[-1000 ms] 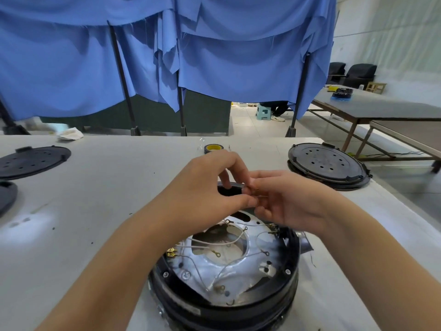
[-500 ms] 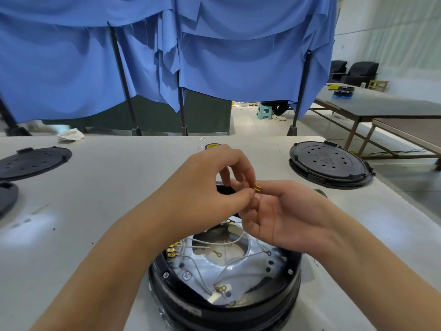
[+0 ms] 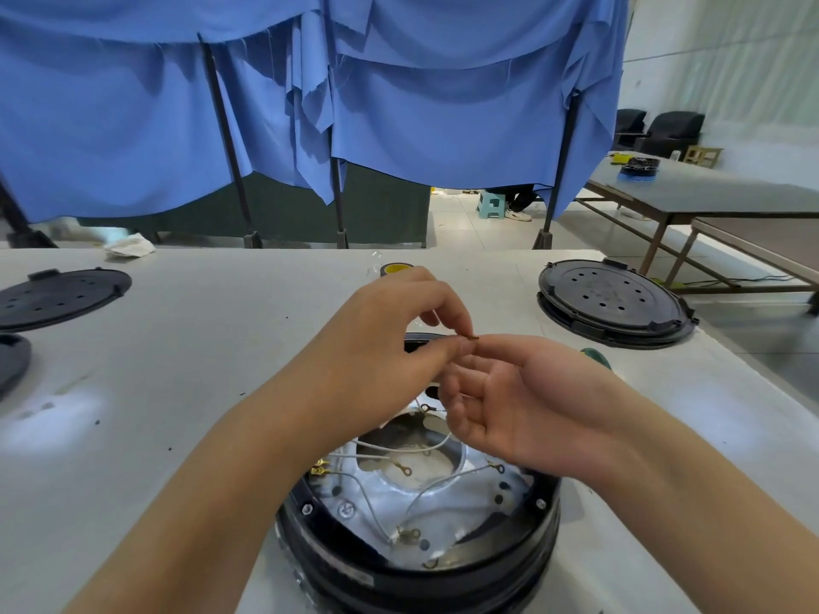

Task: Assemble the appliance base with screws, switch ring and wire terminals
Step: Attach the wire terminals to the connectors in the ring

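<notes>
Above the open appliance base (image 3: 416,516), a small brass wire terminal (image 3: 466,336) is pinched at the fingertips of the left hand (image 3: 390,339), its long axis lying roughly level, left to right, its free end pointing toward the right hand (image 3: 523,409). That hand's raised fingertips touch the terminal from the right, its lower fingers loosely curled and holding nothing. White wires (image 3: 399,449) with ring terminals lie loose inside the base, directly beneath both hands. Black perforated covers (image 3: 611,299) rest well apart on the table (image 3: 199,347).

Left hand (image 3: 381,343) raised, thumb and forefinger pinched together at the tips. Right hand (image 3: 523,401) palm-up beside it, forefinger meeting the left fingertips, remaining fingers loosely curled. Both forearms converge from below.
</notes>
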A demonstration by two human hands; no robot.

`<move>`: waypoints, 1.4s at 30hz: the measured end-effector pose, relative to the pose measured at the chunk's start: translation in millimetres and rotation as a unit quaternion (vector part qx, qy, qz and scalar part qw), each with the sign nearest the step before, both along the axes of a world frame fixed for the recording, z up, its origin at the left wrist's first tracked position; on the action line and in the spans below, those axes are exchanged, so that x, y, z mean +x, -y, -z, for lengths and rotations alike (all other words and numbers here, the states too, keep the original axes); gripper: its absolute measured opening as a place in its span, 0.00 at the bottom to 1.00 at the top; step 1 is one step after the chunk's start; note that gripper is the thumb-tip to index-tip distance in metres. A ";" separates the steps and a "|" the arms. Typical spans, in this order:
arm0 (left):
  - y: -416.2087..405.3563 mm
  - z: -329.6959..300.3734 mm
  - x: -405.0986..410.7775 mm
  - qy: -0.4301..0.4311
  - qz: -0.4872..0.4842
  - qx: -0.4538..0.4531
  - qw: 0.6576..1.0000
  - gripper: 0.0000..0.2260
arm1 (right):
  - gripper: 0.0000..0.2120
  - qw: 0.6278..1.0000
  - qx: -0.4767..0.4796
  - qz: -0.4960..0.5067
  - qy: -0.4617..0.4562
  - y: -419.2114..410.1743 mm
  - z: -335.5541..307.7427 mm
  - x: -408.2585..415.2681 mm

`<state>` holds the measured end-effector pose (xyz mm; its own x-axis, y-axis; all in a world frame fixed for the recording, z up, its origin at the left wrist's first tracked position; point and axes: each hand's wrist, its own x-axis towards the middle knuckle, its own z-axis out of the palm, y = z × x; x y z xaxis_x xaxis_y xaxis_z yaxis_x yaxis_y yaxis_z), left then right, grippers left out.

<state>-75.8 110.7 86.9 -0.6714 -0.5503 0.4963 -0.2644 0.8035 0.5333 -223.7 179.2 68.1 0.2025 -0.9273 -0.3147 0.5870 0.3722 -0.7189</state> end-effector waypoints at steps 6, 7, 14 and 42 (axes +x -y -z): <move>5.7 2.5 0.7 -0.024 -0.006 0.068 0.997 0.02 | 0.11 0.902 -0.119 0.070 -0.410 -3.9 -17.4 -18.4; 6.0 4.0 0.0 -0.017 -0.006 0.080 0.997 0.02 | 0.12 0.872 -0.146 0.080 -0.461 -6.3 -20.1 -21.0; 5.5 10.6 -4.7 0.016 -0.001 0.116 0.993 0.05 | 0.07 0.713 -0.243 0.076 -0.654 -9.8 -18.0 -28.2; 0.5 47.1 -27.1 0.144 0.007 0.161 0.976 0.04 | 0.12 0.612 -0.154 -0.086 -0.771 -3.1 -2.3 -63.8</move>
<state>-103.0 110.2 39.9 -0.7667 -0.6360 0.0875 -0.4309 0.6108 0.6643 -287.5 182.3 70.5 -0.0124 -0.9974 -0.0705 -0.9067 0.0409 -0.4197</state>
